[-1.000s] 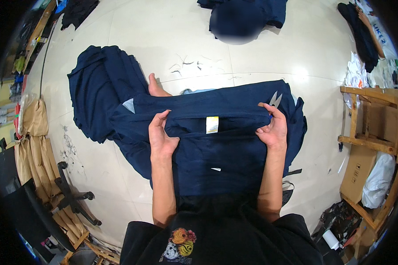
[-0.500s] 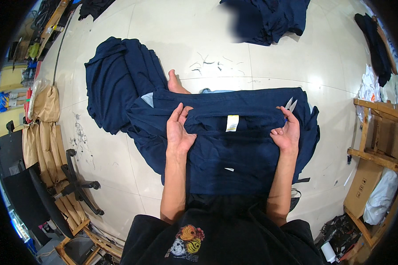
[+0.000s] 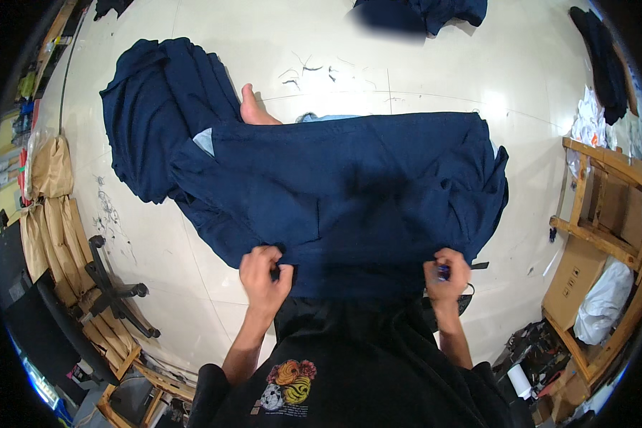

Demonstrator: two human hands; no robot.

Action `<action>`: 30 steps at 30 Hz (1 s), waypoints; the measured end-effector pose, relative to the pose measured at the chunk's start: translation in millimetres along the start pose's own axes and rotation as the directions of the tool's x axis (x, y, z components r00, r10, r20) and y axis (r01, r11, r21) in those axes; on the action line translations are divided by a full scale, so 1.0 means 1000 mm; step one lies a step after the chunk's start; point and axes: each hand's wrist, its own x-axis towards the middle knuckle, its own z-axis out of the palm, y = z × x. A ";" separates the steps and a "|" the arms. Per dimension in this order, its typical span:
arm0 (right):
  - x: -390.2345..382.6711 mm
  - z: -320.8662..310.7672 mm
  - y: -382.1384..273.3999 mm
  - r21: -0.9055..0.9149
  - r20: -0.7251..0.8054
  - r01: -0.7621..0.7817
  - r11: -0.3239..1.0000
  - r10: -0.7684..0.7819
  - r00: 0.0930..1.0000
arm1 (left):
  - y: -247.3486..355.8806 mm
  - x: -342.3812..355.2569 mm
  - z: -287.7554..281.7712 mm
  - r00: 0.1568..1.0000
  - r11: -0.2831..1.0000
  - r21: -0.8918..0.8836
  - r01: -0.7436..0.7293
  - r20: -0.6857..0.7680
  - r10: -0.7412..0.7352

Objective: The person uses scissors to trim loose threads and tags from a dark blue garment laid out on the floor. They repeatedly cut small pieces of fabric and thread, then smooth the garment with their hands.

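A navy blue garment lies spread across my lap, its near edge drawn in toward my body. My left hand is closed, fingers curled on the near left part of the cloth. At the near right, my right hand is closed at the same edge; the blue handle of small scissors shows inside the fist, their blades out of sight. A pale blue patch shows at the cloth's upper left. The collar and white label cannot be seen now.
More navy cloth is heaped at the left. Thread scraps lie on the tiled floor. A bare foot sticks out beyond the garment. An office chair base stands left, a wooden frame right. Another dark pile lies at the far side.
Both hands have come nearer my body and turned knuckles up, pulling the garment's edge along. The labelled neckline has gone from sight and the scissor blades no longer show.
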 end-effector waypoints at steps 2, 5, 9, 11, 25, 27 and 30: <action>-0.028 0.024 0.030 0.001 -0.048 0.075 0.997 -0.074 0.996 | -0.019 -0.020 0.024 0.988 0.980 0.125 -0.153 0.001 0.154; -0.033 0.034 0.041 -0.031 -0.085 0.121 0.992 -0.123 0.989 | -0.028 -0.023 0.033 0.994 0.991 0.082 -0.110 -0.016 0.111; -0.033 0.035 0.044 -0.007 -0.102 0.095 0.995 -0.095 0.990 | -0.027 -0.022 0.036 0.996 0.994 0.074 -0.075 -0.046 0.078; -0.032 0.034 0.044 0.001 -0.084 0.081 0.997 -0.081 0.993 | -0.028 -0.021 0.036 0.995 0.994 0.080 -0.080 -0.056 0.085; -0.041 0.038 0.047 -0.009 -0.123 0.044 0.999 -0.044 0.991 | -0.028 -0.023 0.035 0.994 0.994 0.070 -0.083 -0.069 0.088; -0.041 0.039 0.049 -0.004 -0.129 0.052 0.999 -0.052 0.990 | -0.029 -0.023 0.035 0.994 0.995 0.064 -0.081 -0.062 0.085; -0.038 0.037 0.046 0.046 -0.137 0.017 0.999 -0.011 0.991 | -0.028 -0.023 0.032 0.997 0.997 0.038 -0.064 -0.041 0.065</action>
